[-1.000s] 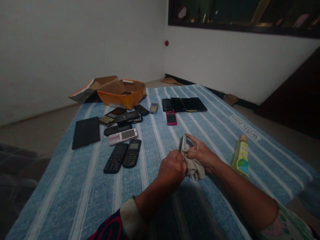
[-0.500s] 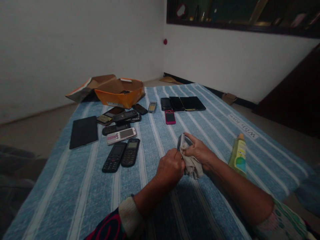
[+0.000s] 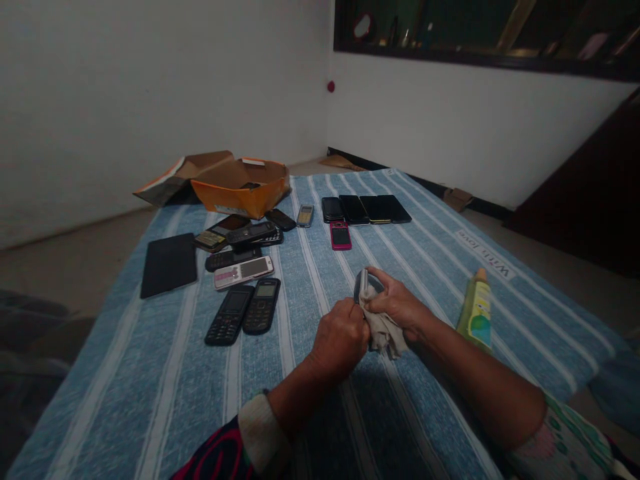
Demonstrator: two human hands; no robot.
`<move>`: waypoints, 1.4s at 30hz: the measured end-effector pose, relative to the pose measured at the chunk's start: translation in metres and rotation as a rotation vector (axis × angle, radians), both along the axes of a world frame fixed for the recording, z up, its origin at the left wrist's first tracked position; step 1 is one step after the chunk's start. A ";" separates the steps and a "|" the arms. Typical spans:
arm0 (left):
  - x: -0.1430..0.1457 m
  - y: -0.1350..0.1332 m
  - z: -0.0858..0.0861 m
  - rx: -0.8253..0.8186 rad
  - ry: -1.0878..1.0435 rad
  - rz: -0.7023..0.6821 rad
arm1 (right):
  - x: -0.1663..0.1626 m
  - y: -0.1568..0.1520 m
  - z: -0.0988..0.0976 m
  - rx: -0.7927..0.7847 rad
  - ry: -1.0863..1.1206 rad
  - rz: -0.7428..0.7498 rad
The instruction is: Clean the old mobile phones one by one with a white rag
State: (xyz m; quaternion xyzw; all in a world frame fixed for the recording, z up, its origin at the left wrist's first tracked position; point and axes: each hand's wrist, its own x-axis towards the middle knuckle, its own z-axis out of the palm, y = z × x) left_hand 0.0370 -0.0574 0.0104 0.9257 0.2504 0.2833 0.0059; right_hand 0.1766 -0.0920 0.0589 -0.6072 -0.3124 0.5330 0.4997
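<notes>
Near the front middle of the bed-like striped surface, a dark phone with a silver edge (image 3: 365, 280) is held up on its side between both hands. My left hand (image 3: 343, 333) is closed round its near end, fingers curled and partly hidden. My right hand (image 3: 400, 303) pinches a crumpled beige cloth (image 3: 386, 331) against the phone's right side. The cloth's loose end hangs below the fingers. Most of the phone's face is hidden by the hands and cloth. Beyond them lies a pink phone (image 3: 341, 236), with several black phones (image 3: 355, 209) in a row behind it.
Keypad phones (image 3: 261, 305) lie to the left, beside a black tablet-like slab (image 3: 169, 265). An open orange cardboard box (image 3: 240, 197) stands at the back left. On the right lies a bottle of yellow-green liquid (image 3: 475, 310). Blue striped cloth (image 3: 165, 380) covers the surface.
Both hands keep their grip on the phone and cloth in almost the same spot. Only a very slight shift of the whole view shows.
</notes>
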 end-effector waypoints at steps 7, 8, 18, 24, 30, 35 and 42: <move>0.001 -0.001 0.003 -0.008 0.019 0.021 | 0.005 0.013 -0.005 0.010 -0.143 -0.073; 0.001 -0.001 0.004 -0.020 0.019 0.020 | 0.007 0.016 -0.006 0.013 -0.159 -0.088; 0.002 -0.002 0.004 -0.063 0.041 0.050 | 0.006 0.013 -0.005 -0.003 -0.126 -0.063; 0.001 -0.002 0.002 -0.040 0.028 0.047 | 0.007 0.013 -0.006 0.025 -0.119 -0.047; 0.002 -0.002 0.002 0.001 0.012 0.033 | 0.014 0.028 -0.006 0.050 -0.252 -0.116; 0.003 -0.002 0.002 -0.003 0.002 0.046 | 0.018 0.038 -0.008 0.075 -0.279 -0.103; 0.003 -0.002 0.004 0.033 -0.003 0.061 | 0.010 0.020 -0.006 0.029 -0.264 -0.064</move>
